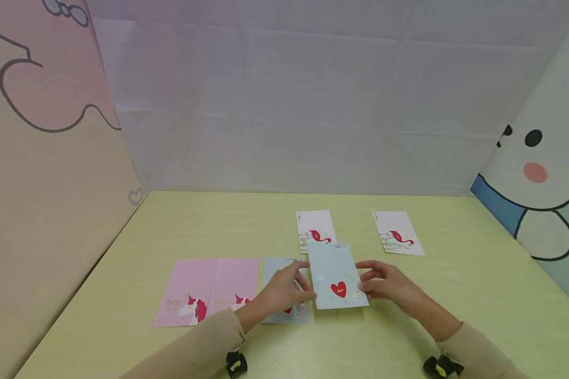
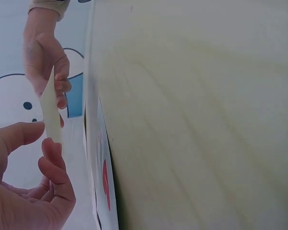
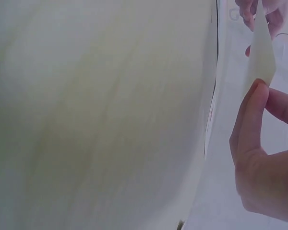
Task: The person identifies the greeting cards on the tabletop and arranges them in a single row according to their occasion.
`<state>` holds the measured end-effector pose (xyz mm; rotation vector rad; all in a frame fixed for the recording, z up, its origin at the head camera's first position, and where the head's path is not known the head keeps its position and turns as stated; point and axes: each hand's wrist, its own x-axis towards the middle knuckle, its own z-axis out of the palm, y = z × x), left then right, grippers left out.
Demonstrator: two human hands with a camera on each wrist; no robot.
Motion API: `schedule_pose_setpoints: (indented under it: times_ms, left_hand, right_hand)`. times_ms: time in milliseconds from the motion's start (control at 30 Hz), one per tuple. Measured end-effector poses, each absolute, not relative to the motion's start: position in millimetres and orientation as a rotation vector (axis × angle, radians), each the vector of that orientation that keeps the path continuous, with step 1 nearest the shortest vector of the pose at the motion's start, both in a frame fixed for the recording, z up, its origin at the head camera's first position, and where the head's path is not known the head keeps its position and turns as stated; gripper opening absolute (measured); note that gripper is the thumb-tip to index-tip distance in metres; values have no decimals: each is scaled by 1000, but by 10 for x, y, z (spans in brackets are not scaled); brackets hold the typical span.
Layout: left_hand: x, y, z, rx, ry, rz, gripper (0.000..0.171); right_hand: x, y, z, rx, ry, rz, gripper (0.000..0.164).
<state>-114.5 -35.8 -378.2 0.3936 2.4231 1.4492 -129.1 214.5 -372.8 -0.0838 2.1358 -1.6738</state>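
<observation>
The heart card (image 1: 337, 276) is up off the table (image 1: 493, 295), held between two hands. The left hand (image 1: 284, 289) pinches its edge at 9 o'clock, with thumb and fingers on either side. The right hand (image 1: 391, 284) pinches its edge at 3 o'clock the same way.

Start at the heart card and go round the clock. At 11 o'clock is a bird card (image 1: 315, 221) — in the head view, the heart card's top edge hides a bit of it. At 2 o'clock is a far bird card (image 1: 398, 233), with a gap of table between the two. A strip of table runs from both birds to the back wall (image 1: 303, 105).

At 9 o'clock lies a low blue card (image 1: 273, 269), partly hidden by the left hand. Farther that way are a near pink card (image 1: 229, 276) and an end pink card (image 1: 185, 284), side by side. Past the right hand, at 3 o'clock — lots of table, out to its slanting side edge.
</observation>
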Motion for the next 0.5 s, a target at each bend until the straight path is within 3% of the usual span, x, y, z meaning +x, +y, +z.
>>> schedule_pose_setpoints:
  times_ms: [500]
  left_hand:
    - [-1160, -375, -3824, 380, 2492, 1248, 56]
  right_hand:
    - [-1280, 2102, -3767, -87, 2178, -1540, 47]
